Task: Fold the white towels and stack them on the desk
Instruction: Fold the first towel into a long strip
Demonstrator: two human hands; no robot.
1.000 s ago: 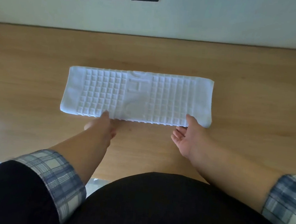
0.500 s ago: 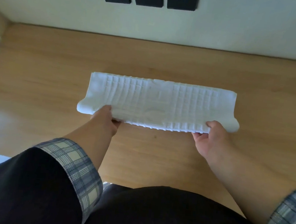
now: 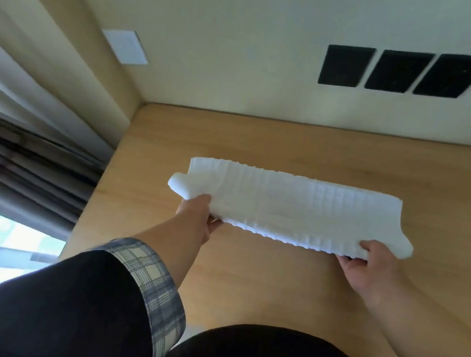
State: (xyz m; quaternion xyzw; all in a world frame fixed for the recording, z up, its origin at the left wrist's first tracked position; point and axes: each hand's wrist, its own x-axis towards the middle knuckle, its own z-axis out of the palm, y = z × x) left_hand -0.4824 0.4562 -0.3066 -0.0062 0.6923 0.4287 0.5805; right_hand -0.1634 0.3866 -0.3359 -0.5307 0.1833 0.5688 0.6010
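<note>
A white towel, folded into a long narrow strip with a raised grid pattern, hangs just above the wooden desk. My left hand grips its near edge close to the left end. My right hand grips the near edge close to the right end. Both ends of the strip droop past my hands. No other towel is in view.
The desk meets a pale wall at the back, with three black socket plates and a white plate. Curtains and a window border the desk's left edge.
The towel lay flat on the desk a second ago; both hands took its near edge and lifted it. The view has swung left, bringing the curtains and window into sight.
</note>
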